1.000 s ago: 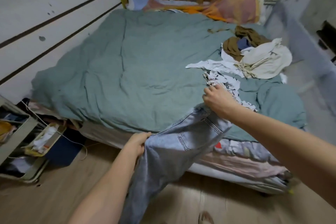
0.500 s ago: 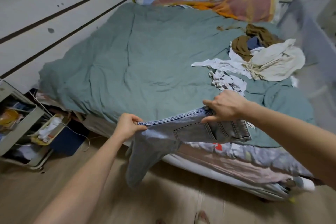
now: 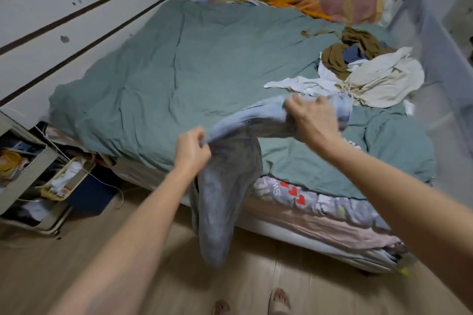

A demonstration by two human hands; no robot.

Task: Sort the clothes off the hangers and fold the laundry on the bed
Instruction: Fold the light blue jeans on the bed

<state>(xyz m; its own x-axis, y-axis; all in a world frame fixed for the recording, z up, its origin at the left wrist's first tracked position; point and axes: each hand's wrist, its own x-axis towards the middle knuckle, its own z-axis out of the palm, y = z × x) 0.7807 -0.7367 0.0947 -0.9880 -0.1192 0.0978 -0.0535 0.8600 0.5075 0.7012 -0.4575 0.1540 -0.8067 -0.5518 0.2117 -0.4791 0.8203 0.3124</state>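
A pair of light blue jeans (image 3: pixel 225 194) is stretched by its waist above the near edge of the bed (image 3: pixel 179 79), blurred by motion. My left hand (image 3: pixel 192 153) pinches one end of the waistband. My right hand (image 3: pixel 312 120) grips the other end, higher and further over the bed. The legs hang down past the mattress toward the floor. A heap of unfolded clothes (image 3: pixel 373 77), white, cream, brown and dark blue, lies on the green cover to the right, just beyond my right hand.
A pink and orange pillow (image 3: pixel 350 0) lies at the head of the bed by a yellow rail. A white wall runs along the left. An open grey shelf unit (image 3: pixel 23 166) with clutter stands on the floor at left. Layered bedding (image 3: pixel 320 215) shows under the cover.
Both hands have lifted the jeans and swung them up over the bed edge. My right hand has moved up and to the right, toward the clothes heap.
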